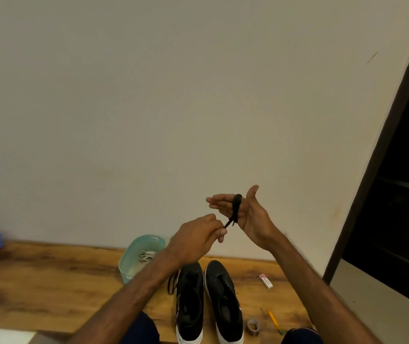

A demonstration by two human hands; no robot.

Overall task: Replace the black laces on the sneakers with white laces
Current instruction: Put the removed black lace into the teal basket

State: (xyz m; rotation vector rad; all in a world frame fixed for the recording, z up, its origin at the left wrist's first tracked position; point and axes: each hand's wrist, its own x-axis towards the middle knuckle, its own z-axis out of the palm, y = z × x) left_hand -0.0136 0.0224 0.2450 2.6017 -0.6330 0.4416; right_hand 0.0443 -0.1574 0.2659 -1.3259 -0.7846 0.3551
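Both hands are raised above the pair of sneakers, in front of the wall. The right hand [250, 217] is spread, palm turned toward the person, fingers straight and pointing left. A black lace [236, 206] is coiled in a tight band around those fingers. The left hand [196, 238], lower and just to the left, pinches the short free tail of that lace between thumb and fingertips. The two hands are close but not touching, joined only by the taut tail, which slants up and right from the pinch to the coil.

The next turn likely depends on that slant. The coil's axis lies along the right fingers, so the left hand, being the nearer one to the tail, would carry it across them, or tuck it in.

Directly below, on the wooden worktop [49, 281], the right sneaker [223, 294] shows bare eyelets. The left sneaker [190, 301] has a loose lace [172, 281] trailing off its left side, so it seems not yet done. The white laces [146, 255] lie in a teal tub [134, 271] just left of and behind the sneakers, nearer the left hand.
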